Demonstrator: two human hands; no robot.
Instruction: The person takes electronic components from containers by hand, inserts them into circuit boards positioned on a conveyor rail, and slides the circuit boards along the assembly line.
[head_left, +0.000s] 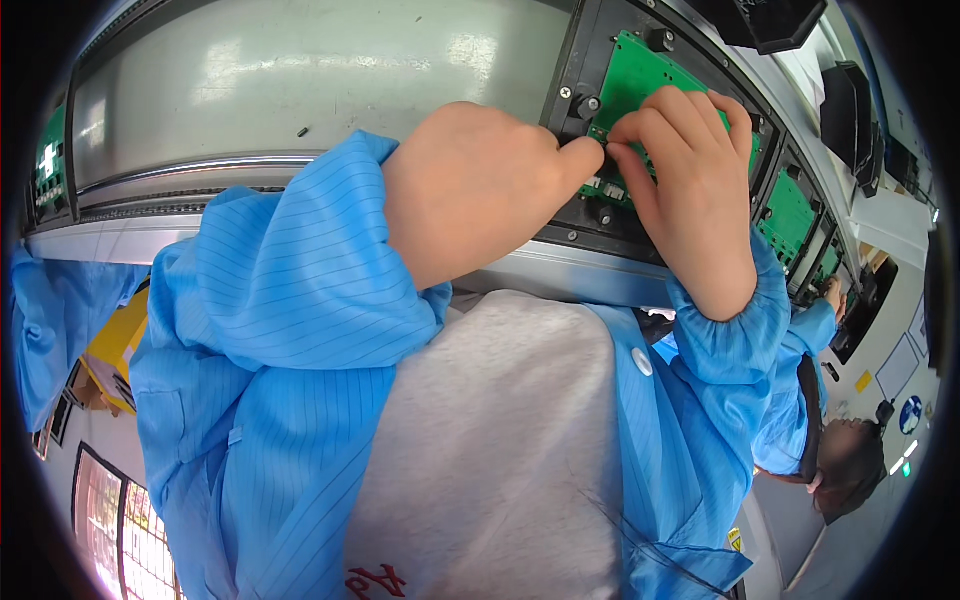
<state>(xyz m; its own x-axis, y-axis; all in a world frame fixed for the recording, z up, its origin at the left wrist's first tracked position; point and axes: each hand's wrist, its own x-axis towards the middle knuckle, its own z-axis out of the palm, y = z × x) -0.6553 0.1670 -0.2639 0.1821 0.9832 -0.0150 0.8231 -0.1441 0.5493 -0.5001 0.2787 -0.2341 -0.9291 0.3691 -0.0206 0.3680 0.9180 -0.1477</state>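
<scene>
A green circuit board (650, 75) sits in a black fixture (578, 75) with round black knobs, ahead and right of centre. My left hand (475, 185) comes in from the left, curled closed, its foremost digit reaching the board's near left edge. Its other fingers are hidden behind the back of the hand. My right hand (690, 165) is over the board, thumb and forefinger drawn together close to the left hand's tip. Whatever lies between the fingertips is too small or hidden to make out. Small white connectors (612, 190) show on the board just below the fingertips.
A grey-green surface (330, 75) with a small dark piece (303, 132) lies left, behind a metal rail (200, 175). More green boards in black fixtures stand right (788, 215) and far left (50, 160). A co-worker's hand (835, 297) is at the right.
</scene>
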